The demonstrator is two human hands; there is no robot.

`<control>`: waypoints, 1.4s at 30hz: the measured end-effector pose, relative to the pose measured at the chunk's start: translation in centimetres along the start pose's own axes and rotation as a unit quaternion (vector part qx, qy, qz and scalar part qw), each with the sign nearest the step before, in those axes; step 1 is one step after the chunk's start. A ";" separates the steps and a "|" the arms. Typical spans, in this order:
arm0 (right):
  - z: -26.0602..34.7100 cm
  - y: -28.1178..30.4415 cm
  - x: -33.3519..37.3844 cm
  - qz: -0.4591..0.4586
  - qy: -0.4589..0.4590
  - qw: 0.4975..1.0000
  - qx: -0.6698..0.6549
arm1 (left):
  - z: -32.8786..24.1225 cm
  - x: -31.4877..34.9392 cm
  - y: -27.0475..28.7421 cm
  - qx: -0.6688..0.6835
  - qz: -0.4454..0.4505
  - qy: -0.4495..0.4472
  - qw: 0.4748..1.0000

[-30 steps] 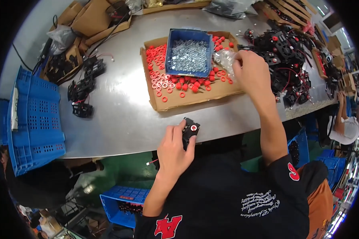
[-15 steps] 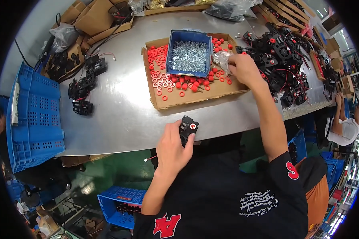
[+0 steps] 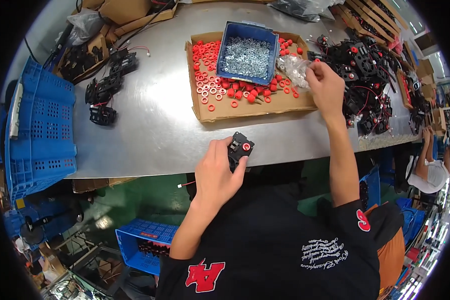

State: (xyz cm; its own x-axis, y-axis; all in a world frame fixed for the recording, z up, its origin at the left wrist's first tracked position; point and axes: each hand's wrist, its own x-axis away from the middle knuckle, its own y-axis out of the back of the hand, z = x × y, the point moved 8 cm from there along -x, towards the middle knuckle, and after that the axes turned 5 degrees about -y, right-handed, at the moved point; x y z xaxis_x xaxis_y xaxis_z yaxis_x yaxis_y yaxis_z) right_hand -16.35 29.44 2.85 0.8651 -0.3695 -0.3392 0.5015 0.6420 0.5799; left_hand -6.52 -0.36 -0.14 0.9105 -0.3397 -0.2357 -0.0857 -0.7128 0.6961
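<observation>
My left hand grips a black plastic housing at the table's front edge, thumb on one side and fingers on the other. On the housing's upper face sits a red ring, and a thin cable with a white plug hangs beside my wrist. My right hand is closed in a pinch at the right side of the cardboard tray, just beside a clear plastic bag of small parts. Whatever is between those fingertips is too small to make out.
In the tray, a blue bin of small metal nuts stands among red rings and red knob-like pieces. Black assemblies with wires pile up at right. More black parts and a blue crate are at left.
My right hand has drawn back to the right from the plastic bag, fingertips still pinched. My left hand keeps its hold on the black housing. The whole view has shifted slightly.
</observation>
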 end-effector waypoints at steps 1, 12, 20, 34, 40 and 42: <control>1.5 -0.2 1.3 0.024 -0.001 1.000 -0.019 | 0.2 0.1 -0.1 0.000 -0.003 0.007 1.000; 4.5 -8.2 14.6 0.412 -0.224 0.856 -0.220 | -0.4 -0.3 -0.2 0.009 0.012 0.005 1.000; 4.2 -8.8 14.5 0.417 -0.278 0.845 -0.185 | -0.4 -0.5 -0.2 0.009 0.013 0.000 1.000; 10.4 -12.8 0.6 0.220 0.291 0.846 0.389 | -0.4 -0.3 -0.4 0.017 0.009 0.007 1.000; 9.8 -12.0 -0.3 0.136 0.319 0.879 0.325 | -0.4 -0.3 -0.3 0.014 0.003 0.002 1.000; 9.4 -11.4 -0.6 0.120 0.315 0.896 0.290 | -0.4 -0.3 -0.4 0.016 0.010 0.000 1.000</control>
State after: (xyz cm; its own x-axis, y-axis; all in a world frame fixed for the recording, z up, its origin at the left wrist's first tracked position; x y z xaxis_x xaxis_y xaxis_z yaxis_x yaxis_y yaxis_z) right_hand -22.51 16.06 3.39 0.8661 0.3018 -0.3986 0.3776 0.1276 0.9171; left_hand -6.66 0.24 -0.06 0.9088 -0.3532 -0.2221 -0.1159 -0.7250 0.6789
